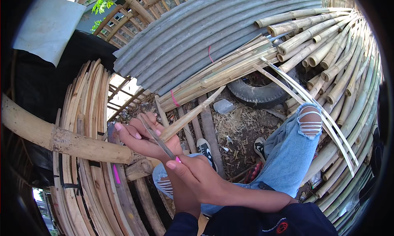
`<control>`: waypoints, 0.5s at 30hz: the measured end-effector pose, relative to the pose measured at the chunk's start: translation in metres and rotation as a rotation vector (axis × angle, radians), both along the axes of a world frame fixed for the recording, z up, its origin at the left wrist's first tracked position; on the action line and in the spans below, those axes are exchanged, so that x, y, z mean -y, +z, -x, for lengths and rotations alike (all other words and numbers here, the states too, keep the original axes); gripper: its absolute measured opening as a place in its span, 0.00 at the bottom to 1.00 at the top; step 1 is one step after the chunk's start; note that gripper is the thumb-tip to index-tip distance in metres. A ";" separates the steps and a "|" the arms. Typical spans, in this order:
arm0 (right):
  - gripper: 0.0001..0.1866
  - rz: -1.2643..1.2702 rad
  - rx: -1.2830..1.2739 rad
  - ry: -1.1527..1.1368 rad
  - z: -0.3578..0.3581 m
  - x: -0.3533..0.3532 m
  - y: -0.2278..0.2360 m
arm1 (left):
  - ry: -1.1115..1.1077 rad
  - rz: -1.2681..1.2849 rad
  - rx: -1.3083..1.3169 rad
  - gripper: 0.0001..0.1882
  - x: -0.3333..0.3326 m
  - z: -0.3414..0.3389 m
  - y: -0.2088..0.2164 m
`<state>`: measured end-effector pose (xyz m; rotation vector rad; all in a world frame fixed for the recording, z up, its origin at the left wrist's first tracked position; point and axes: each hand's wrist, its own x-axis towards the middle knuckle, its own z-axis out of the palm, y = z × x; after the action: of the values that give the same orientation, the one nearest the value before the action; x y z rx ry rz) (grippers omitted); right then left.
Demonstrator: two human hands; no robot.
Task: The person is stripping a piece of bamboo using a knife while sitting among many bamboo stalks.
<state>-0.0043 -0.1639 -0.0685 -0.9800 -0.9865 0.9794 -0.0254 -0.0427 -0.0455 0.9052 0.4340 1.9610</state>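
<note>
My left hand (141, 139) is turned palm up, its fingers curled around the near end of a flat split bamboo strip (193, 116). From the palm the strip slants away to the upper right, over the ground. A knife (159, 140) with a narrow grey blade is in my right hand (199, 176), thumb along its grip, where a bit of bright pink shows. The blade points up and left, crossing in front of the left palm and close to the strip's end. Whether the edge touches the strip I cannot tell. Most of the knife's handle is hidden by my fingers.
Bamboo poles (336, 68) are stacked at the right, split slats (88, 154) at the left. A thick bamboo pole (82, 143) juts in from the left. Two thin strips (324, 117) lean across my right knee. Corrugated sheets (197, 35) and a tyre (258, 94) lie beyond.
</note>
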 end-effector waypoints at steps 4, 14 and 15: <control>0.24 0.078 -0.055 0.063 -0.011 0.000 0.004 | 0.051 0.058 0.002 0.22 0.006 -0.005 0.006; 0.26 0.099 -0.029 0.128 -0.017 0.000 0.007 | 0.015 0.031 0.016 0.23 0.000 -0.001 0.002; 0.26 0.091 -0.033 0.134 -0.016 0.000 0.006 | 0.016 0.022 0.011 0.23 0.002 -0.002 0.002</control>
<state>0.0119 -0.1638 -0.0629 -0.9789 -0.9969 1.1573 -0.0233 -0.0443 -0.0432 0.8794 0.4570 1.9708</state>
